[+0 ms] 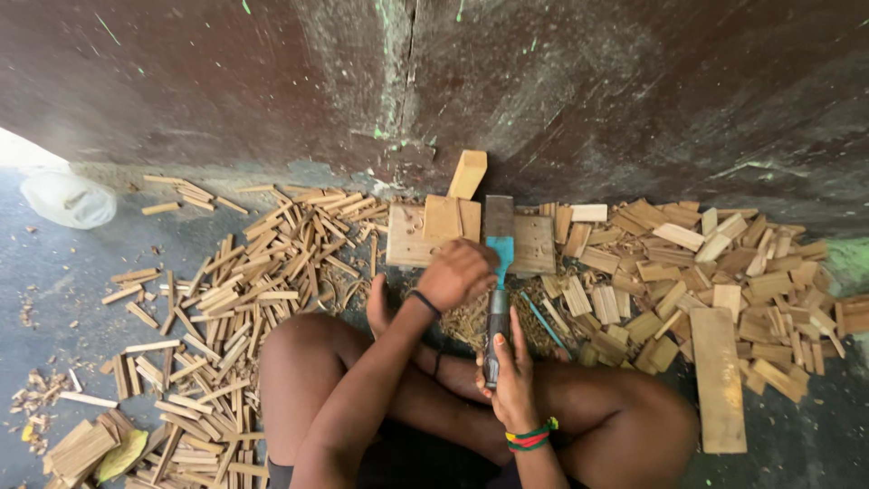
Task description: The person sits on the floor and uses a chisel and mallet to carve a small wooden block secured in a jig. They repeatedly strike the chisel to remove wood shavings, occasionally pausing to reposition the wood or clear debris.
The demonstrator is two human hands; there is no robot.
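Person seated cross-legged on the floor, facing a dark stained wall (634, 100). Flat wooden board (407, 237) lies just ahead of the knees, serving as a chopping block; taking it as landmark

Cleaver-like knife (499, 272): long axis runs straight away from the body toward the wall, dark blade over the board's right half, teal section behind the blade, dark grip nearest the lap. Blade looks dull grey metal, squared off at the tip

Right hand (510, 367): wrapped around the knife's grip, fingers closed on it, just on the near side of the board. Striped bands at the wrist

Left hand (457, 274): curled into a loose fist at the board's near edge, just left of the blade and touching or nearly touching the teal part. Whether it pinches a small piece I cannot tell; the knuckles hide it. This hand is the nearer of the two to the board's top

On the board, left of the blade: small squared wood block (443, 218), pale, flat-faced. Another block (468, 174) leans beyond the board against the wall

Left of the board: wide scatter of thin split sticks (244, 290), pale, straight-grained. Right of the board: heap of broader, short wood offcuts (724, 263), and one long plank (720, 380) lying nearer the person's knee. Fine shavings sit between board and legs

Far left of the board: crumpled clear plastic bag (68, 199) on grey floor
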